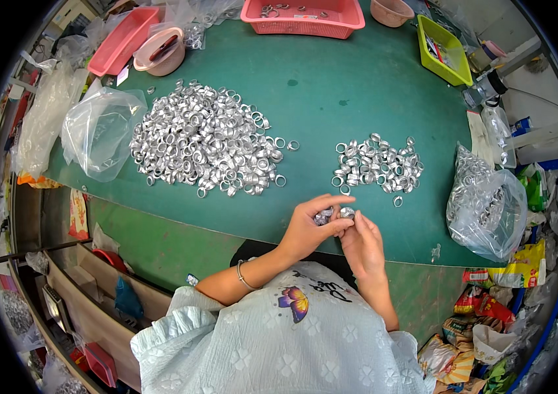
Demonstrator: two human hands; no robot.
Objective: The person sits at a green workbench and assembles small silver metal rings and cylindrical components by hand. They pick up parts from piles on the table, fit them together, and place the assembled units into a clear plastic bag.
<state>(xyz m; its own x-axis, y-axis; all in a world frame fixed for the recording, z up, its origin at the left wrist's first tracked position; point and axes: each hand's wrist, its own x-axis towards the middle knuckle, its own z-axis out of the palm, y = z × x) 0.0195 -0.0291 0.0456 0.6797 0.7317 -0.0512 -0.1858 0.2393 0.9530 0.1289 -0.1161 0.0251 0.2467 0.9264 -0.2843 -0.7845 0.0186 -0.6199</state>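
Item: small metal rings (pixel 335 213), held between both hands at the near edge of the green surface (pixel 331 85). Left hand (pixel 308 226) and right hand (pixel 361 243): fingers pinched closed on the rings. Large ring pile (pixel 203 141) lay left, smaller pile (pixel 377 164) right. Step judged: checking or joining rings; a steady pinch required.

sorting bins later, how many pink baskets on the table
2: one pink basket at the far left, another at the far middle edge. More may be out of view.
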